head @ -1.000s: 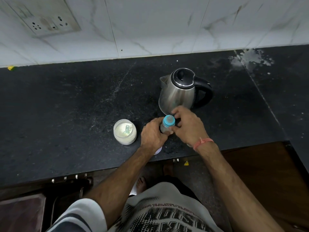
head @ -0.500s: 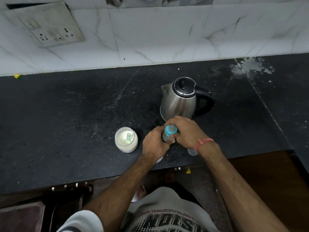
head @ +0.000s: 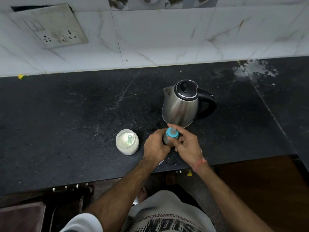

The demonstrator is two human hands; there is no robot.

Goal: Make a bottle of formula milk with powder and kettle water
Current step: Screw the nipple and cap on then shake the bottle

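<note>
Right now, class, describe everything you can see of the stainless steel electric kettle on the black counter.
The stainless steel electric kettle stands upright on the black stone counter, behind the small baby bottle with the blue collar that both hands hold. Its brushed body widens toward the base. The round black lid is shut, the black handle points right, and the spout points left. No hand touches it; no cord or base shows.
</note>
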